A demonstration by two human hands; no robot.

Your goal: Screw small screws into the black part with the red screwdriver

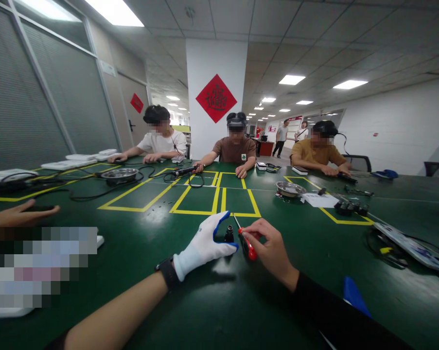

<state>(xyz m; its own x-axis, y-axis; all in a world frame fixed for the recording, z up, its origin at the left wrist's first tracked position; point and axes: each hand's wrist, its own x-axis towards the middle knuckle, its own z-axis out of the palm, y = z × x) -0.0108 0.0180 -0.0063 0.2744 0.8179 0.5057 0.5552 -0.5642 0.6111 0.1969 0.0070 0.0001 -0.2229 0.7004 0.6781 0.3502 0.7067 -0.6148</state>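
My left hand [207, 238] wears a white glove with blue fingertips and curves in an open C, thumb and fingers apart. In that gap stands a small black cylindrical part [229, 234] with a metallic top; I see no firm grip on it. Bare, with a black sleeve, my right hand [268, 243] pinches a screwdriver [252, 253] with a red and black handle. The screwdriver's thin shaft points up and away, passing just right of the black part.
Yellow tape [197, 212] marks rectangles on the green table [146, 277]. Metal bowls [291, 189], black parts [346, 207] and a power strip [411, 245] lie around. A blue object [355, 295] lies near my right forearm. Another person's hand [22, 214] is at left; three people sit opposite.
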